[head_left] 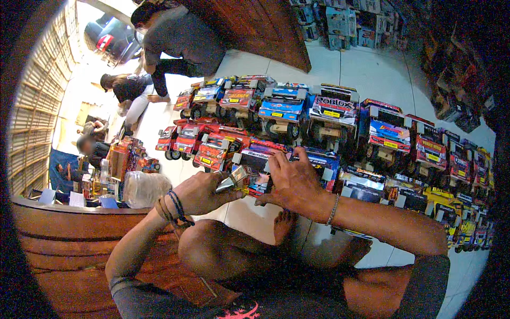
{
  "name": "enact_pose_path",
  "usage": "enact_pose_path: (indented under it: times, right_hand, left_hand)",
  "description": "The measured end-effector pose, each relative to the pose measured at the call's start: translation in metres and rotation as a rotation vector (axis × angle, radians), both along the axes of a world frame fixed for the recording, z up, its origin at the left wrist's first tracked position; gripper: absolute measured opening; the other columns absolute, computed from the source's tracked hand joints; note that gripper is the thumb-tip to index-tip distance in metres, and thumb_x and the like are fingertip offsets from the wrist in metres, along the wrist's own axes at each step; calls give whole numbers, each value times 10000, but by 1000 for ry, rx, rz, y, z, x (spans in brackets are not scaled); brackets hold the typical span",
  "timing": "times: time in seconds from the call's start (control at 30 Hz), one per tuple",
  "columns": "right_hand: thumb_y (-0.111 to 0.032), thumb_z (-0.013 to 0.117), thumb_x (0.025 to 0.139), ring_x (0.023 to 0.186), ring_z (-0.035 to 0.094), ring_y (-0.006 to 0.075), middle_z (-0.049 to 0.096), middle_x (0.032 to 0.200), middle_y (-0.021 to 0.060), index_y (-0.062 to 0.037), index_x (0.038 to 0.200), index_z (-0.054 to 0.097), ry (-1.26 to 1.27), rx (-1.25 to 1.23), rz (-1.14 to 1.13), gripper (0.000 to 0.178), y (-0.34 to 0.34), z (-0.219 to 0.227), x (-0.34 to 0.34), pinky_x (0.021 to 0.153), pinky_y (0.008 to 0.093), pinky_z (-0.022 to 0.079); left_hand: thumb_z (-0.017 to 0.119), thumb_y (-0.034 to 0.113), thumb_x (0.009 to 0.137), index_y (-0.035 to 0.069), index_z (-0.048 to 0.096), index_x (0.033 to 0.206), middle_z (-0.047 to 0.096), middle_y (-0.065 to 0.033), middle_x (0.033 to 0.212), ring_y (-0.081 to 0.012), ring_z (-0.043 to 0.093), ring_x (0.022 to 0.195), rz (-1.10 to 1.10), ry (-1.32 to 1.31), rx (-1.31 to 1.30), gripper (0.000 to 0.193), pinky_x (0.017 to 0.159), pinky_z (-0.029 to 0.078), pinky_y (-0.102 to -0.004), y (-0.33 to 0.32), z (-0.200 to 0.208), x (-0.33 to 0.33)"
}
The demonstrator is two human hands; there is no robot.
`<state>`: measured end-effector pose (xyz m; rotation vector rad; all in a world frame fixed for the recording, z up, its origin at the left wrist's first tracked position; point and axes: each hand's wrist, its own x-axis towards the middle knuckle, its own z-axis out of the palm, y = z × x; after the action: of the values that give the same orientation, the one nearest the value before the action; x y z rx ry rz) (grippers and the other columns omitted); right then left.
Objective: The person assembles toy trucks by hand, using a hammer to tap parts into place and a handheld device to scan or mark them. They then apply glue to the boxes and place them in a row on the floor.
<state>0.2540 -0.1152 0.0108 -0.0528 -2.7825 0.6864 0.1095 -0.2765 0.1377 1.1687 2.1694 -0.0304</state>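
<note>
I see the left hand (206, 190) closed around a silver metal tool (232, 179), which juts toward two o'clock. The right hand (295, 183) is spread over a cardboard toy truck (255, 152); whether it grips, I can't tell. From that hand, the truck's windshield lies toward ten o'clock.

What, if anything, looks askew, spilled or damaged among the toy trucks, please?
Nothing clearly stands out: the toy trucks stand in rows on the floor, with no visible spill. The right hand hides part of the nearer row, so I cannot rule out small damage there.
</note>
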Motion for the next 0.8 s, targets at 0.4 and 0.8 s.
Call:
enact_pose_path:
  times: [0.4, 0.8]
  right_hand:
    - [-608, 791, 680, 1007, 622, 304, 580, 1132, 189, 61, 1143, 534, 30, -13, -56, 853, -3, -16, -6, 1028, 516, 328]
    - [-652, 721, 717, 1066, 584, 309, 584, 1130, 194, 91, 1149, 539, 93, 32, -22, 879, -3, -14, -3, 1015, 511, 320]
  left_hand:
    - [640, 539, 922, 35, 681, 1069, 701, -240, 864, -391, 696, 801, -111, -23, 40, 527, 715, 548, -460, 1, -19, -19]
    - [626, 607, 903, 51, 700, 1046, 667, -151, 662, -265, 683, 608, -138, -101, 29, 579, 606, 550, -409, 11, -21, -30]
